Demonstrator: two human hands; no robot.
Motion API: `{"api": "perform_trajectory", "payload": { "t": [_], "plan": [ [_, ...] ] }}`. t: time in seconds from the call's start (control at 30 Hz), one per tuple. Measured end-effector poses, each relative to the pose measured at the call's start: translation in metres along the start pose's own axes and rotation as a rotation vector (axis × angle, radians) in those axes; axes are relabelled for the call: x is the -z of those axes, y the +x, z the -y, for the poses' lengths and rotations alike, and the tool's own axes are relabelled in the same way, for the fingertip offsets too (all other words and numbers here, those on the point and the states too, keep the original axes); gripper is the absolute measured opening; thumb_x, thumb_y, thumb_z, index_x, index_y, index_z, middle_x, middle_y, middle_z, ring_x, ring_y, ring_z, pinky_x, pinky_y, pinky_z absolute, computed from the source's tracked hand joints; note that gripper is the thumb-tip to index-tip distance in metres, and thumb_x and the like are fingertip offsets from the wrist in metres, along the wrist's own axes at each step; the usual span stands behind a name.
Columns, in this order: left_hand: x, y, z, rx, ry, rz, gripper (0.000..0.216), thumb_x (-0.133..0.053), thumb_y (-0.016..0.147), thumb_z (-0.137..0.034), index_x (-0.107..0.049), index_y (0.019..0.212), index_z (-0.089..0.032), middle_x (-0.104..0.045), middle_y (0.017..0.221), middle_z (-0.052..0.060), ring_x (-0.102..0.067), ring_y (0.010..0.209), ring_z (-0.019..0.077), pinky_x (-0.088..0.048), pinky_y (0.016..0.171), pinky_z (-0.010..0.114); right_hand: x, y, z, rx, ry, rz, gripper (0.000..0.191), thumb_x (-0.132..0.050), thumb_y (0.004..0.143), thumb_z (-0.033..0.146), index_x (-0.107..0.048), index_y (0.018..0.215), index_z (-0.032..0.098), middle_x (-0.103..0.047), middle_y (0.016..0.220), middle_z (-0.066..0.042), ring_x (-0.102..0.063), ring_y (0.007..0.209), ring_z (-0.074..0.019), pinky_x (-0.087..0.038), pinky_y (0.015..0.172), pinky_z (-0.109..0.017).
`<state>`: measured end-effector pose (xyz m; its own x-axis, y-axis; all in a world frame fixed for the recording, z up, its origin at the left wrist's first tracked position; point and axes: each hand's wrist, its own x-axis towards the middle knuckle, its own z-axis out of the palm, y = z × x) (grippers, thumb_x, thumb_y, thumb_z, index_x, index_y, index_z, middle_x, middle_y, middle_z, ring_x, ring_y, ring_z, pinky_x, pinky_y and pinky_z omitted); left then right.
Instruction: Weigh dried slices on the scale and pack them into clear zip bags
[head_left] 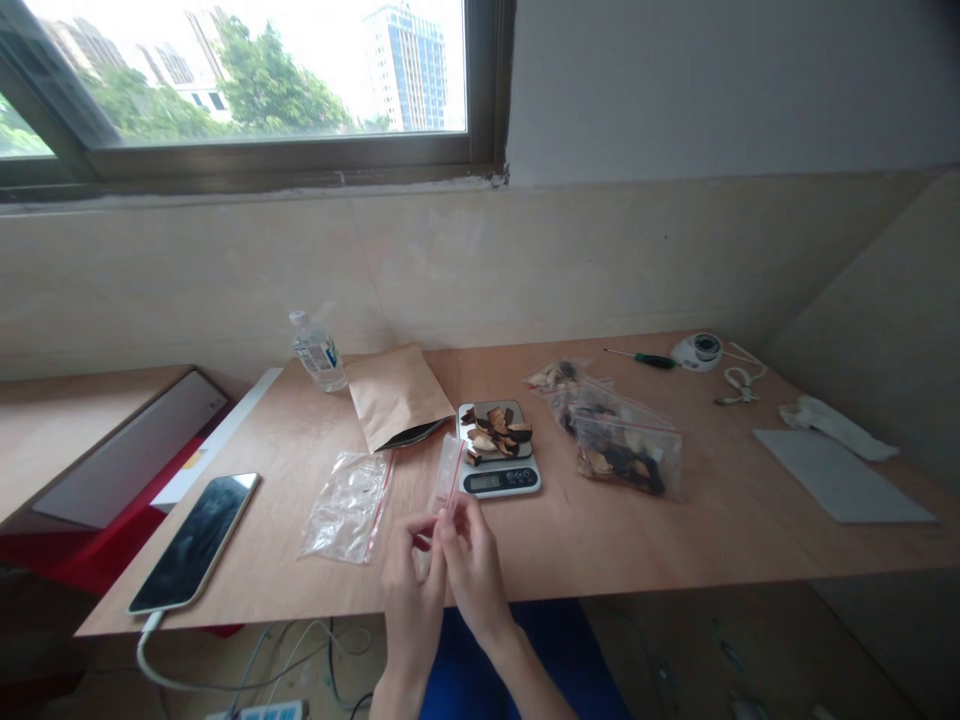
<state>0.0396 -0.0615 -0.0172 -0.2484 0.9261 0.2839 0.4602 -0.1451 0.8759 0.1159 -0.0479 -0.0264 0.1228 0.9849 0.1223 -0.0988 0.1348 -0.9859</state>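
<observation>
My left hand [415, 565] and my right hand [471, 560] meet at the table's front edge, fingertips pinched together on a small clear zip bag [451, 462] with a red strip. The bag looks flat and rises from my fingers toward the scale. Just beyond stands a white kitchen scale [501, 482], bearing a heap of dried brown and dark slices [498, 432]. Left of my hands lies a flat clear zip bag [346, 508], also with a red strip. Behind it rests a brown paper pouch [399, 398], its dark mouth facing me.
Several filled zip bags [628, 450] lie right of the scale. Farther right are a screwdriver [654, 360], a white dome camera [697, 351] with cable and a white sheet [840, 480]. On the left are a water bottle [321, 355] and a phone [196, 540] with a charging cable.
</observation>
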Motion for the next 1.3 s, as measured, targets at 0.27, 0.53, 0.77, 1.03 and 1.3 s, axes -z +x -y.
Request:
{"api": "perform_trajectory", "payload": {
  "t": [0.27,0.53,0.77,1.03,1.3],
  "plan": [
    [-0.008,0.010,-0.001,0.162,-0.211,-0.133,0.028,-0.052,0.082,-0.046,-0.050,0.086,-0.019,-0.062,0.076,0.004,-0.060,0.064,0.0156,-0.050,0.058,0.028,0.030,0.018,0.000,0.009,-0.045,-0.060,0.034,-0.047,0.089,0.045,-0.065,0.089,0.016,-0.069,0.077,-0.006,-0.064,0.069,-0.0167,-0.052,0.065,-0.026],
    [0.002,0.044,-0.009,0.155,-0.170,-0.421,0.025,-0.058,0.078,-0.041,-0.049,0.084,-0.019,-0.054,0.069,-0.003,-0.053,0.060,0.0118,-0.044,0.056,0.024,0.073,0.055,-0.006,0.214,-0.362,0.099,0.031,-0.044,0.092,0.041,-0.064,0.100,0.020,-0.064,0.103,-0.008,-0.059,0.100,-0.0198,-0.049,0.085,-0.033],
    [-0.001,0.054,-0.007,0.159,-0.168,-0.330,0.029,-0.058,0.079,-0.044,-0.055,0.092,-0.018,-0.056,0.076,-0.001,-0.054,0.067,0.0132,-0.043,0.062,0.025,0.109,0.109,-0.034,0.393,-0.987,-0.100,0.049,-0.057,0.082,0.038,-0.049,0.126,0.019,-0.047,0.128,-0.017,-0.044,0.118,-0.0326,-0.039,0.093,-0.053],
    [-0.014,0.054,-0.005,0.231,-0.115,-0.242,0.043,-0.050,0.082,-0.049,-0.061,0.110,-0.018,-0.065,0.086,0.004,-0.055,0.068,0.0154,-0.043,0.064,0.028,0.118,0.116,-0.041,0.394,-0.971,-0.056,0.028,-0.054,0.085,0.026,-0.059,0.110,0.015,-0.061,0.103,-0.012,-0.056,0.098,-0.0246,-0.045,0.087,-0.040],
    [-0.023,0.054,-0.004,0.235,-0.173,-0.236,0.046,-0.047,0.084,-0.047,-0.063,0.115,-0.016,-0.065,0.114,0.009,-0.058,0.099,0.0217,-0.041,0.084,0.029,0.116,0.112,-0.022,0.397,-0.938,-0.117,0.027,-0.057,0.083,0.028,-0.062,0.107,0.018,-0.063,0.098,-0.010,-0.056,0.096,-0.0246,-0.044,0.086,-0.040]
  ]
}}
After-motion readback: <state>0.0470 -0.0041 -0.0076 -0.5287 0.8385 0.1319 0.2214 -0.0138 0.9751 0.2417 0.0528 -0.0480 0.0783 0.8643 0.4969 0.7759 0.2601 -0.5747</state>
